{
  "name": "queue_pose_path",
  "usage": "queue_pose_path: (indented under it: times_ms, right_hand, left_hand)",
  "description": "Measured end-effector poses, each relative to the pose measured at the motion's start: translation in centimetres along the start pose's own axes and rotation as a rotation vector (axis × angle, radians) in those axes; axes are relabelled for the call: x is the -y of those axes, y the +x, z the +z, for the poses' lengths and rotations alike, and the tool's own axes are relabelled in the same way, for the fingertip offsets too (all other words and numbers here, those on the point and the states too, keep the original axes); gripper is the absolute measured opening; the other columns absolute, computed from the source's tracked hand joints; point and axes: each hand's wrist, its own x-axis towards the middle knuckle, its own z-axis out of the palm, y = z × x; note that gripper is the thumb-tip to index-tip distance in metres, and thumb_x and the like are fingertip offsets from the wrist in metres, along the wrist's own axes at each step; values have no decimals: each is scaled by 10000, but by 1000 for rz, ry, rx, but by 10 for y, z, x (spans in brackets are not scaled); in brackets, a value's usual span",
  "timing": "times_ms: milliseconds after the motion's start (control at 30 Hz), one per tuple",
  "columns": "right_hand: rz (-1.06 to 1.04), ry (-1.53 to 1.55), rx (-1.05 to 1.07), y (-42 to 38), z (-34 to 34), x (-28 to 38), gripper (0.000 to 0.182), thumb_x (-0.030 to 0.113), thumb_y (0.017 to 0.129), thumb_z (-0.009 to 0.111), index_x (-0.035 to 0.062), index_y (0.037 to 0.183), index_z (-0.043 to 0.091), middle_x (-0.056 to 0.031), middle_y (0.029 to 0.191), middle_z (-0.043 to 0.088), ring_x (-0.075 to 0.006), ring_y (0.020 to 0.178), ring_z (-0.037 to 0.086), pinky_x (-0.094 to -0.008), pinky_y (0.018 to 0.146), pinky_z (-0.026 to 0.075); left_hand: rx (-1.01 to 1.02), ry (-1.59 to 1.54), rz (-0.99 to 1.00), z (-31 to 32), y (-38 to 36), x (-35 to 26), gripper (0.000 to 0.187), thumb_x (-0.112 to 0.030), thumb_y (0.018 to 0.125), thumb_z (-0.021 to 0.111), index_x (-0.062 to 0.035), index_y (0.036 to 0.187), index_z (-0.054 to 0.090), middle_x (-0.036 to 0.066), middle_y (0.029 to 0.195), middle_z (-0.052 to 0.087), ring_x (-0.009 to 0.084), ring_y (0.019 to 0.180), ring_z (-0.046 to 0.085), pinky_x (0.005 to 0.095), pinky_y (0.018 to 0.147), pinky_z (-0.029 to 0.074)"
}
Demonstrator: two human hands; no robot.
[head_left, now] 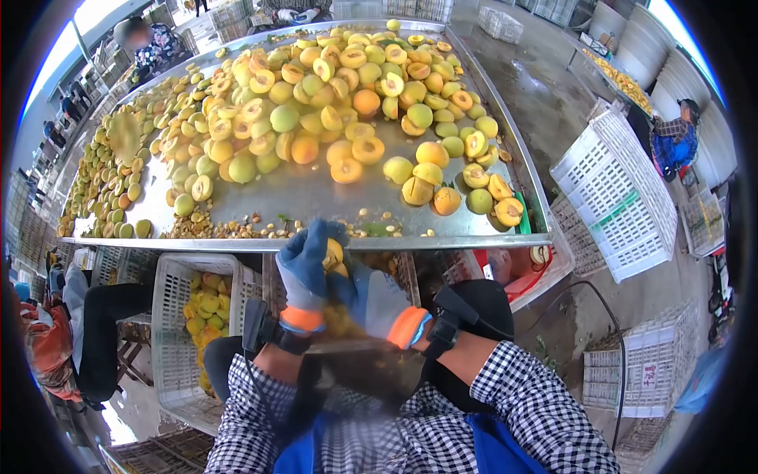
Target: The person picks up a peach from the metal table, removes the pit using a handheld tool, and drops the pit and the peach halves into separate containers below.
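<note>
My left hand (pixel 304 261), in a blue and grey glove, is closed on a yellow apricot (pixel 334 254) just below the near edge of the metal table (pixel 316 242). My right hand (pixel 374 299), gloved the same way, comes up against the apricot from the right; its curled fingers are partly smeared and press on the fruit's lower side. On the table beyond lies a big heap of apricots (pixel 284 118), many halved with the cut side showing. Small loose pits (pixel 207 227) are strewn along the near edge.
A white crate of apricot pieces (pixel 170 332) stands below the table at left. Another container (pixel 341 324) sits beneath my hands. Stacked white crates (pixel 620 197) are at right, with a cable (pixel 616 332) nearby. Co-workers sit at far left, back left (pixel 162 47) and right (pixel 675 142).
</note>
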Motion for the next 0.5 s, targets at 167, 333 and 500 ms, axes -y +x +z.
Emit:
queue_pose_path:
  times_ms: [167, 333, 500]
  right_hand:
    - [-33, 141, 5, 4, 16, -13, 421, 409, 982, 550, 29, 1147, 624, -284, 905, 666, -483, 899, 629, -483, 717, 511]
    - [-188, 182, 53, 2, 10, -14, 261, 238, 963, 568, 7, 1079, 601, -215, 898, 667, -380, 797, 652, -429, 692, 506]
    - [-187, 104, 94, 6, 13, -9, 154, 129, 951, 524, 33, 1029, 615, -197, 858, 644, -436, 788, 616, -422, 676, 493]
  left_hand:
    - [33, 18, 8, 1, 2, -10, 252, -175, 960, 619, 48, 946, 737, 66, 828, 721, 106, 721, 621, 248, 673, 503]
    - [84, 222, 90, 2, 1, -21, 237, -181, 962, 646, 44, 954, 719, 76, 821, 714, 134, 702, 658, 263, 650, 535]
    - [-2, 117, 51, -7, -6, -8, 321, -187, 906, 734, 62, 1107, 710, 43, 916, 724, 64, 807, 584, 261, 730, 521]
